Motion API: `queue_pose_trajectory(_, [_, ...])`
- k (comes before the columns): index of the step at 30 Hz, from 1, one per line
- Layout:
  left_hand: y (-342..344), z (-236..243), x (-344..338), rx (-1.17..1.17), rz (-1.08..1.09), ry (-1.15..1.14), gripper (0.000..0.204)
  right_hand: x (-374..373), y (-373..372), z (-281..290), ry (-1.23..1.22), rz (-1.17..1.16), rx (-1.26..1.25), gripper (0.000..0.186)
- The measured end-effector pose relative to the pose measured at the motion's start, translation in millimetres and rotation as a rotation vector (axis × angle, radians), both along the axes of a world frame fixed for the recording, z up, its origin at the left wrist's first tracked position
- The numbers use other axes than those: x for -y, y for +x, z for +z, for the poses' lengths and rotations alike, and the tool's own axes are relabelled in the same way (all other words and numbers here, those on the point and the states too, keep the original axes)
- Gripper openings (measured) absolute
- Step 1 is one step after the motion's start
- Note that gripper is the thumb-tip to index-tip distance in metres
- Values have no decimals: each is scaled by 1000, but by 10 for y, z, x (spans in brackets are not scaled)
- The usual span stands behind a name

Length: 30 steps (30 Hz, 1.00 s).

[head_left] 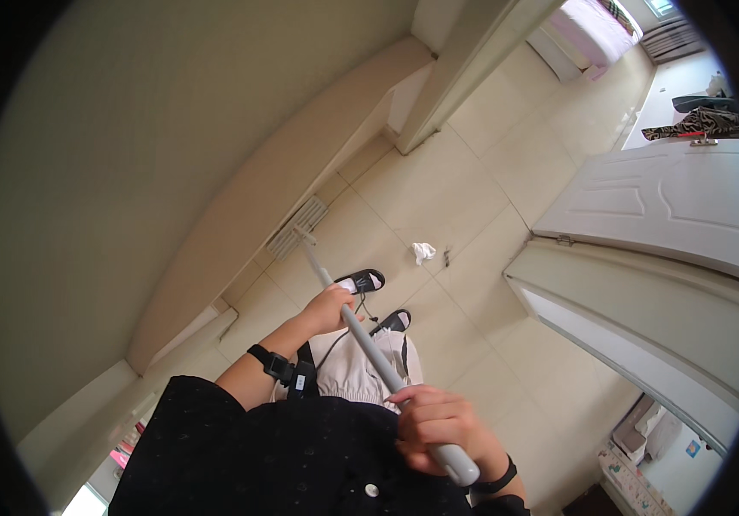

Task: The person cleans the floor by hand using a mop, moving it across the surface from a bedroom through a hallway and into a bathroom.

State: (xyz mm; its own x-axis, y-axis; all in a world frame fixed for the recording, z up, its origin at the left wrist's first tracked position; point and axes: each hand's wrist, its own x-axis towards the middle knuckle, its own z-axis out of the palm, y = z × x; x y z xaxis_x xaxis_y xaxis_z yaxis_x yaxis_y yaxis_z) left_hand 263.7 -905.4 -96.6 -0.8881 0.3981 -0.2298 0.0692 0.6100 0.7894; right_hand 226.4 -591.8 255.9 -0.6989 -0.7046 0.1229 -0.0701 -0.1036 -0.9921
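Note:
I grip a long grey pole (pixel 375 353) with both hands. My left hand (pixel 331 306) is closed around its middle, and my right hand (pixel 435 427) is closed near its top end at the lower right. The pole's far end joins a flat, striped grey mop head (pixel 289 236) on the floor along the left wall's base. A crumpled white paper or cloth (pixel 423 252) lies right of it, beside small dark bits (pixel 447 257). My feet in black sandals (pixel 367 281) stand on cream tiles (pixel 490 159) below my hands.
A wall with a curved ledge (pixel 240 189) runs along the left, meeting a door frame (pixel 438 90). On the right are an open white door (pixel 653 198) with dark fabric (pixel 696 120) above it and another doorway at lower right. A bed (pixel 580 34) shows in the far room.

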Motion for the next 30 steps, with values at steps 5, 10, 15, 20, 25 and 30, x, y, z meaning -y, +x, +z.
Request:
queue_pose_trajectory(5, [849, -952, 658, 92, -130, -64, 39, 321, 1116, -810, 31, -12, -5, 23])
queue_pose_trajectory(10, [1227, -1225, -783, 133, -302, -130, 20, -557, 1905, -757, 180, -228, 12, 24])
queue_pose_trajectory(15, [1044, -841, -1763, 174, -253, -65, 18, -988, 2065, -619, 197, -431, -71, 32])
queue_pose_trajectory(20, [1635, -518, -1539, 124, -8, 20, 16, -877, 1857, -308, 25, -114, -131, 23])
queue_pose_trajectory(25, [2488, -519, -796, -67, 334, 136, 45, -174, 1366, -415, -127, 549, -128, 35])
queue_pose_trajectory(30, [3619, -738, 233, 4, 716, 31, 43, 1124, 1910, -934, -194, 1042, -229, 28])
